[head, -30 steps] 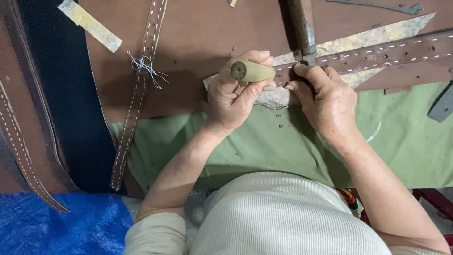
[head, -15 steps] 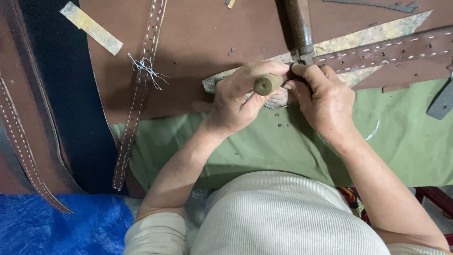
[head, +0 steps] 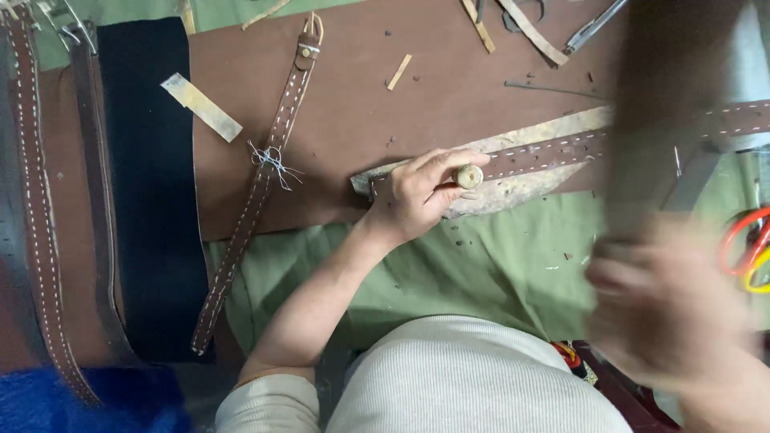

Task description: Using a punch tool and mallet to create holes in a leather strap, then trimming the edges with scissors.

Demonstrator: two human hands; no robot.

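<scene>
The right hand [head: 674,313] is a smear of motion, so its fingers and its grip cannot be told. Above it a dark upright tool [head: 666,112] is blurred too, its shape and ends unclear, and it hides part of the stitched strap [head: 545,156]. The left hand [head: 417,196] covers the shaft and tip of the wooden-handled punch [head: 469,176]. The scissors [head: 750,248] are cut off by the right edge. The brown belts [head: 40,200] run out at the left edge.
</scene>
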